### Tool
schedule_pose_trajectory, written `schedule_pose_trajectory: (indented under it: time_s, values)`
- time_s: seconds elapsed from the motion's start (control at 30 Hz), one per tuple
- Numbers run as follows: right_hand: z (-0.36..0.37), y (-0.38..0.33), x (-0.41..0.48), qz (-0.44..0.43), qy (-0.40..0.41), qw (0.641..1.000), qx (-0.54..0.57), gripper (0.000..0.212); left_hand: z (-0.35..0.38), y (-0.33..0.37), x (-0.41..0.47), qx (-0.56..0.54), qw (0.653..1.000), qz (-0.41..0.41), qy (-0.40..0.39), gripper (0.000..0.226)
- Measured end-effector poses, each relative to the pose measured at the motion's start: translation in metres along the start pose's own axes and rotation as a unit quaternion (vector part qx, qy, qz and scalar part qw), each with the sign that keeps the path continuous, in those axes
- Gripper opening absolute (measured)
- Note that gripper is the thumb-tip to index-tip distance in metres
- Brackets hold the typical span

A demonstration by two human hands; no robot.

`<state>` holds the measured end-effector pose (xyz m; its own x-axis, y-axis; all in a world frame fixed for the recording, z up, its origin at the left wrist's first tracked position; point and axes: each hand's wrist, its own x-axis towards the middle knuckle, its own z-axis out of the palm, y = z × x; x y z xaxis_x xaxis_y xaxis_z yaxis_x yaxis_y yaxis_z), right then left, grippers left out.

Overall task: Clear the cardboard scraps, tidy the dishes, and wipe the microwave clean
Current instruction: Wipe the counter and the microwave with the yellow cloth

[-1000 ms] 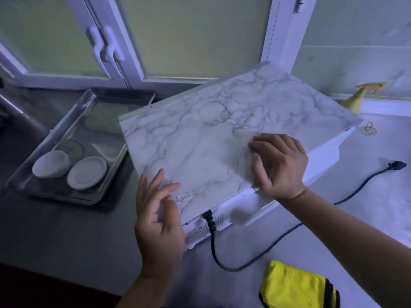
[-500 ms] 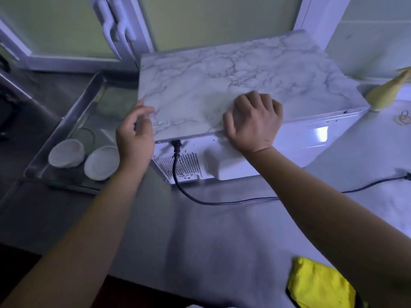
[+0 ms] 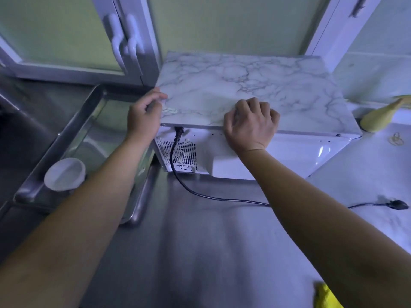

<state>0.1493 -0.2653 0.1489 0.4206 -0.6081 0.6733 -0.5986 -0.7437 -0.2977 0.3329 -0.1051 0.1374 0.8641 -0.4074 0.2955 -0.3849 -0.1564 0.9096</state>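
Note:
The microwave [image 3: 289,92] has a marble-patterned top and stands on the counter with its white back panel and vent facing me. My left hand [image 3: 144,114] grips its near left corner, fingers curled over the edge. My right hand [image 3: 251,123] rests on the near top edge with curled fingers hooked over it. A white bowl [image 3: 64,174] lies in the metal tray [image 3: 71,130] at the left; my left forearm hides part of the tray. A corner of the yellow cloth [image 3: 324,296] shows at the bottom right.
The black power cord [image 3: 200,194] runs from the microwave's back across the counter to its loose plug [image 3: 398,205] at the right. A yellow spray bottle [image 3: 382,114] stands right of the microwave. White-framed windows rise behind. A sink basin lies at far left.
The microwave has swung round and moved back towards the window, its rear panel now squarely facing me. Both hands stayed on its near edge; the left moved to the left corner.

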Motion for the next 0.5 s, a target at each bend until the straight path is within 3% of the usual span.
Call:
schedule_pose_trajectory:
  time_s: [0.23,0.37,0.43,0.5]
  values:
    - [0.013,-0.013,0.009,0.019,-0.015,0.999,-0.032,0.022,-0.002,0.004,0.024,-0.010,0.999,0.000,-0.032,0.031]
    - [0.008,-0.013,0.006,0.031,-0.075,0.996,-0.043,0.025,-0.006,0.002,0.019,0.029,0.999,0.015,-0.042,0.030]
    - [-0.001,-0.013,0.006,0.039,-0.139,0.989,-0.016,0.025,-0.006,0.008,0.015,0.049,0.997,0.016,-0.051,0.030]
    - [-0.021,-0.005,-0.003,0.065,-0.183,0.976,0.101,0.024,-0.008,0.018,0.008,0.091,0.995,0.032,-0.034,0.030]
